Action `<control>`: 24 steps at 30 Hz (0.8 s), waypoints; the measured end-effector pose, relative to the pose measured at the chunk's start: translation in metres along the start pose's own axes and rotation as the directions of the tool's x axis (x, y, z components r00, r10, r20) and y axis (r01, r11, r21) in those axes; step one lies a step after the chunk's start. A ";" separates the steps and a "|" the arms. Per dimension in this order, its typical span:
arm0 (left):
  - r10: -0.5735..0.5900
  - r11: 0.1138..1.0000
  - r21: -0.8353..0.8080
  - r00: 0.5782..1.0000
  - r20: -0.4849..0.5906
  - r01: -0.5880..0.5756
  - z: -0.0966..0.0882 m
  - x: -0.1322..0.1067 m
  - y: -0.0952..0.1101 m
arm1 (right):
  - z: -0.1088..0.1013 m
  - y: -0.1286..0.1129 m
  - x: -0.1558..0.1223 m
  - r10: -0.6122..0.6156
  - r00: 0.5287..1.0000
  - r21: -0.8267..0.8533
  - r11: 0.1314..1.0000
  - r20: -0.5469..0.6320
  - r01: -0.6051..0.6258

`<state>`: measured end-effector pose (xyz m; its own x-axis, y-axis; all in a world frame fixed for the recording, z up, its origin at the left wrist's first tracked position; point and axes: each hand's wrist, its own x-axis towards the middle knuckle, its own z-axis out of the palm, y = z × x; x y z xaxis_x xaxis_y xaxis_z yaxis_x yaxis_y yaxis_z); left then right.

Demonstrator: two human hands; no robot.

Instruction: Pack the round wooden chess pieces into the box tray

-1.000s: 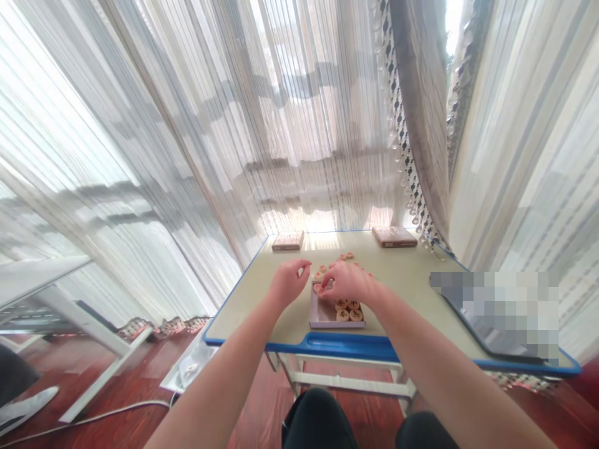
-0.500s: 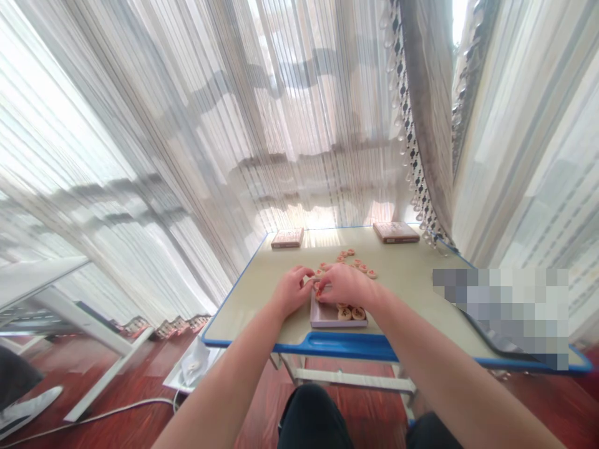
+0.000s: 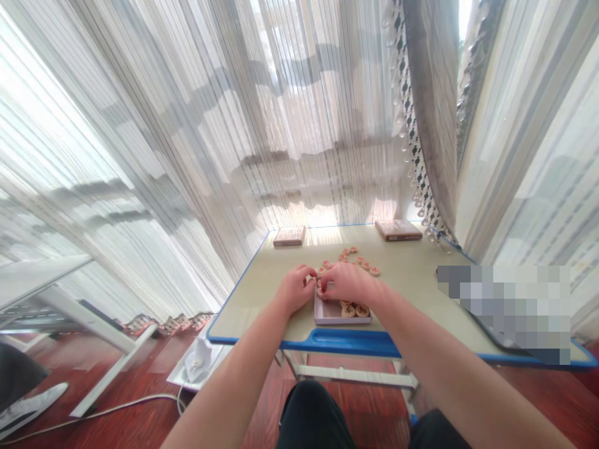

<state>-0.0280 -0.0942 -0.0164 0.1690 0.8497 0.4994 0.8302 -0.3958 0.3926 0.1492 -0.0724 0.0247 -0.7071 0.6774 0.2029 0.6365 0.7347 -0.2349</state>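
Observation:
A shallow pale box point(image 3: 343, 320) sits near the front edge of the table. Round wooden Chinese chess pieces point(image 3: 362, 310) with dark characters lie in its front right corner. My right hand point(image 3: 349, 282) reaches over the box, fingers pinched on a chess piece point(image 3: 321, 292) at the back left inside it. At the box's left side is my left hand point(image 3: 298, 289), fingers curled and fingertips against the back left edge. Loose pieces with red characters point(image 3: 365, 266) are spread on the table behind my hands. My right hand covers part of the box.
Two flat boxes point(image 3: 289, 236) point(image 3: 399, 229) lie at the table's far edge. A dark flat object point(image 3: 491, 333), partly blurred out, rests on the right. The table point(image 3: 253, 293) has a blue rim and a blue front tray point(image 3: 349, 340). Sheer curtains hang behind.
The view has shifted slightly. Both hands stay at the box; the right fingers have moved a little with the piece at its back left corner.

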 end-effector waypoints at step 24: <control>0.020 0.999 0.029 0.998 0.058 -0.021 0.002 0.002 -0.005 | 0.006 0.012 0.004 0.071 0.996 -0.025 0.997 -0.062 -0.073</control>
<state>-0.0305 -0.0898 -0.0188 0.2157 0.8605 0.4615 0.8415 -0.4036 0.3592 0.1522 -0.0611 0.0173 -0.6397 0.7288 0.2442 0.6936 0.6842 -0.2252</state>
